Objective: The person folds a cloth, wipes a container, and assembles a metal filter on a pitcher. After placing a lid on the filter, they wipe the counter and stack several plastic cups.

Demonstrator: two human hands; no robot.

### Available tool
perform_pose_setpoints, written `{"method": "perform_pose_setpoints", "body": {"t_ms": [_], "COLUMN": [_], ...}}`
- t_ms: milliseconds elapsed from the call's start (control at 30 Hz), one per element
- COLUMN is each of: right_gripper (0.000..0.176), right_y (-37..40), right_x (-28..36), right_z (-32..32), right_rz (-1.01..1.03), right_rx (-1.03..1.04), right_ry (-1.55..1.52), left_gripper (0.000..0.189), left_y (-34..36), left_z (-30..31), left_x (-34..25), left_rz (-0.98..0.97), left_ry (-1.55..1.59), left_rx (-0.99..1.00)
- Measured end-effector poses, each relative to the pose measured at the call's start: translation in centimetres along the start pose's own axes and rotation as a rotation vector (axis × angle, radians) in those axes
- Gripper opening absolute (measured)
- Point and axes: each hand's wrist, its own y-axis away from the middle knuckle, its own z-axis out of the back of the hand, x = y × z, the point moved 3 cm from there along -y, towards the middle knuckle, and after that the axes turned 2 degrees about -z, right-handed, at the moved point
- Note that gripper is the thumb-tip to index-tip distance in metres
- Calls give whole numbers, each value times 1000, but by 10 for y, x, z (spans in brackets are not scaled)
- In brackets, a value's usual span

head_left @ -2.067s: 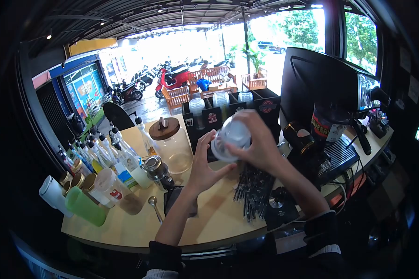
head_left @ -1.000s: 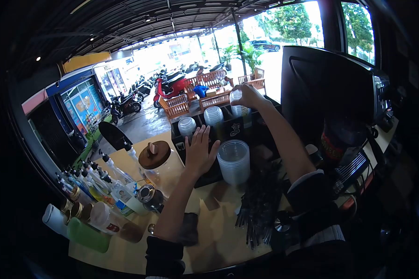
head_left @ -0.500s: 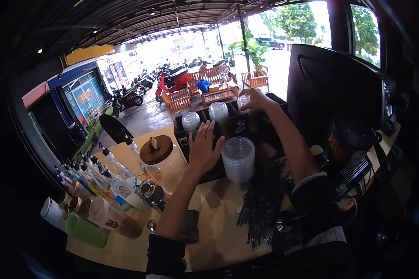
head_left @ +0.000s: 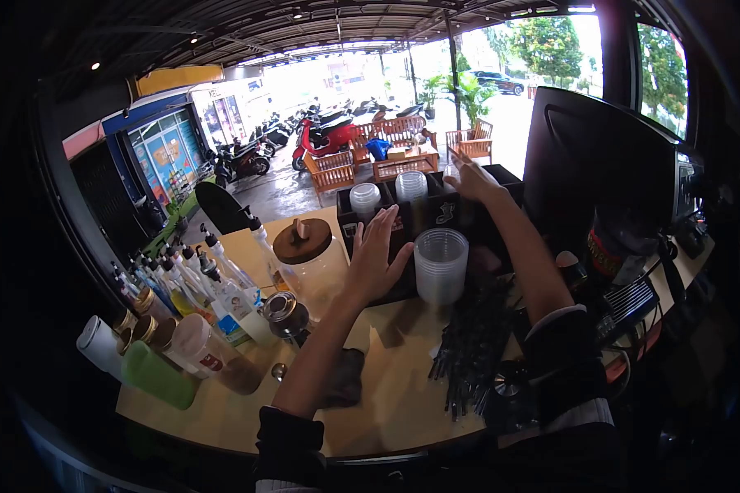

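Observation:
A black organizer box stands at the counter's far edge, with stacks of clear plastic cups or lids in its compartments. One clear stack rises at its left end and another clear stack beside it. My left hand, open with fingers spread, is at the box's front left side. Over the right-hand compartment lies my right hand, fingers stretched forward; what is beneath the palm is hidden. Between my forearms, a tall stack of translucent plastic cups stands upright in front of the box.
A glass jar with a wooden lid and a metal portafilter-like tool are left of my left arm. Pump bottles and tumblers crowd the left side. Black-wrapped straws lie at right, below a large monitor.
The view has tilted, shifting the scene right. My right hand's curled fingers have straightened and flattened over the right compartment, where a clear stack showed before. My left hand stays spread by the box.

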Motion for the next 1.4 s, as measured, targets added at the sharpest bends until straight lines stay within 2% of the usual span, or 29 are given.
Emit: {"method": "perform_pose_setpoints", "body": {"t_ms": [33, 100, 133, 167, 233, 267, 333, 467, 567, 700, 767, 800, 833, 933, 1033, 1133, 1167, 1233, 1267, 1400], "right_gripper": [62, 55, 47, 48, 50, 50, 45, 37, 37, 35, 31, 29, 29, 27, 27, 24, 24, 23, 22, 21], "right_y": [3, 11, 18, 40, 78, 96, 128, 155, 159, 174, 183, 187, 191, 201, 204, 201, 200, 196, 195, 194], "right_x": [12, 43, 66, 95, 137, 145, 159, 147, 156, 194, 213, 224, 234, 258, 267, 266, 265, 262, 261, 260], "right_z": [7, 36, 56, 80, 105, 109, 104, 59, 53, 69, 74, 78, 81, 83, 85, 91, 94, 96, 99, 102], "right_rz": [3, 156, 192, 196, 120, 120, 225, 286, 384, 408, 513, 512, 521, 575, 681, 739, 740, 665, 660, 670], "right_rx": [1, -254, -102, -70, 311, 320, 515, 427, 435, 509, 496, 525, 530, 563, 580, 639, 646, 759, 768, 777], "right_ry": [0, -18, -132, -190, -53, -51, 194, 43, -21, -70, -245, -283, -287, -414, -583, -609, -612, -546, -546, -532], "left_gripper": [65, 65, 64, 63, 61, 60, 58, 58, 58, 62, 67, 81, 81, 102, 105, 100, 100, 90, 83, 84], "left_y": [4, 13, 18, 25, 40, 47, 61, 84, 98, 114, 124, 130, 135, 146, 153, 154, 153, 151, 151, 149], "left_z": [4, 14, 18, 21, 28, 33, 42, 55, 58, 56, 53, 49, 47, 41, 41, 45, 47, 48, 49, 47], "left_x": [-4, -9, -11, -12, -14, -15, -18, -19, -19, -21, -22, -18, -15, -12, -6, -9, -9, -12, -15, -8], "left_rz": [-25, -46, -38, -27, -38, -20, -38, 60, 108, 159, 221, 301, 310, 314, 364, 295, 302, 366, 386, 351], "left_ry": [-3, 12, 76, 143, 140, 170, 228, 263, 308, 355, 433, 542, 537, 892, 1025, 1063, 1065, 1021, 1008, 968], "left_rx": [0, -23, -32, -40, -66, -57, -80, -76, -60, -54, -48, -24, -30, -66, -54, -60, -62, 24, -1, 24]}}
